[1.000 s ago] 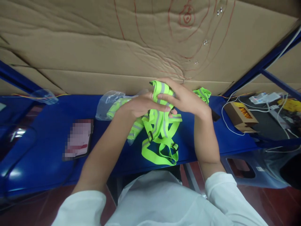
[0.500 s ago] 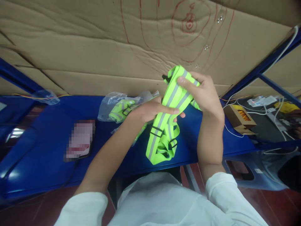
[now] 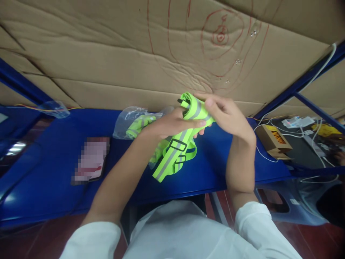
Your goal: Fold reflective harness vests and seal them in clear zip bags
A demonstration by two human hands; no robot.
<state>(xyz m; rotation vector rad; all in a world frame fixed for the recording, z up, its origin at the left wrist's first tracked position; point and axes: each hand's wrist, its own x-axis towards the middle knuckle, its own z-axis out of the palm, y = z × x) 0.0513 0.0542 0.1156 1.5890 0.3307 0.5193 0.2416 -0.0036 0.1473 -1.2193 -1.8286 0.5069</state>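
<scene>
Both hands are closed around a neon-green reflective strap harness (image 3: 179, 136) with a grey stripe down its webbing. My left hand (image 3: 179, 122) grips the webbing from the left, thumb lying across it. At the upper right, my right hand (image 3: 225, 113) wraps over the folded, rolled upper part. A black clip sticks out at the top left of the roll. Below my hands the loose straps hang over the table, with black slide buckles on them. Just beyond my left forearm, another green strap bundle (image 3: 140, 124) lies in a clear plastic bag (image 3: 121, 124).
The blue table (image 3: 54, 151) runs up to a cardboard wall (image 3: 107, 54) marked in red. A phone-like object (image 3: 90, 160), blurred out, lies on the left. To the right are a cardboard box (image 3: 275, 142), white cables and a blue plastic stool (image 3: 291, 203).
The upper part of the strap harness has been folded over into a tighter roll. My right hand has come lower and left, and the hanging straps have swung left.
</scene>
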